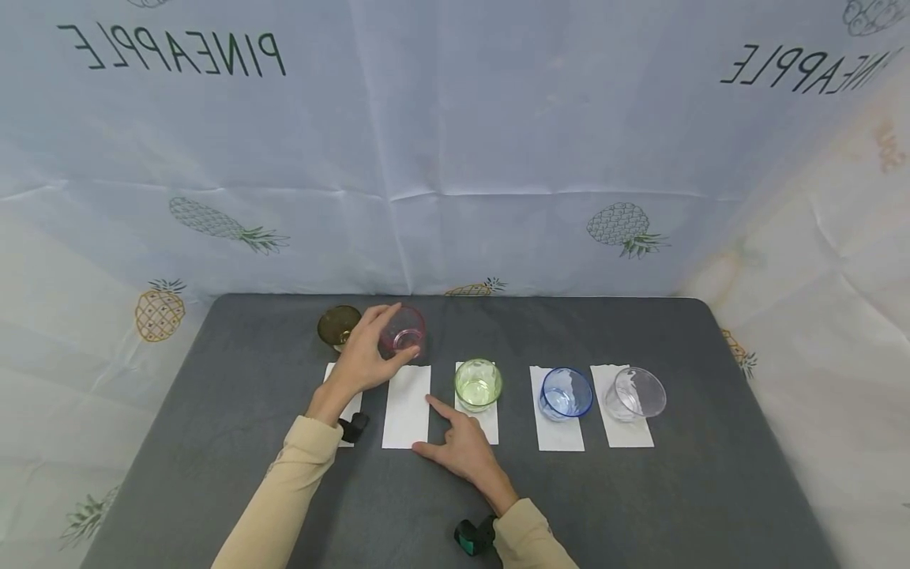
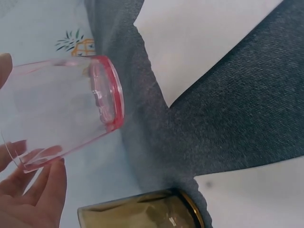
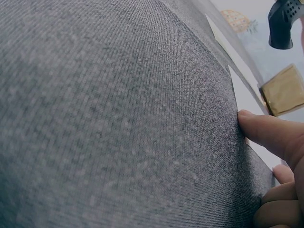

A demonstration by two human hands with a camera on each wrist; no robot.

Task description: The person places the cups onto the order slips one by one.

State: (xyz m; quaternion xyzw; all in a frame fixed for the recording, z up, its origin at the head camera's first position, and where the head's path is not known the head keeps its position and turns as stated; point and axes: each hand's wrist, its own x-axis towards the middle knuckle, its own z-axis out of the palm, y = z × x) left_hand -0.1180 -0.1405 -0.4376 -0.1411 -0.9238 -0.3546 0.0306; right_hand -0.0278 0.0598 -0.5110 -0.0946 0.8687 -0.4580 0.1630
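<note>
My left hand [image 1: 365,357] grips a pink-tinted clear glass [image 1: 404,330] near its rim, thumb on one side and fingers on the other. In the left wrist view the glass [image 2: 61,111] has its thick pink base toward the table. It is behind a white paper strip [image 1: 407,407]. Thumb and index finger of my right hand [image 1: 465,449] are spread along that strip's right edge, and its other fingers are curled under. The right wrist view shows the thumb [image 3: 266,128] touching the paper [image 3: 244,95]. A brown glass [image 1: 338,325] stands left of the pink one.
Rightward along the dark grey table [image 1: 640,506], a green glass [image 1: 478,385], a blue glass [image 1: 565,393] and a clear glass [image 1: 636,395] each stand on a paper strip. Another strip [image 1: 351,407] lies partly under my left wrist. A pineapple-printed curtain [image 1: 426,142] hangs behind.
</note>
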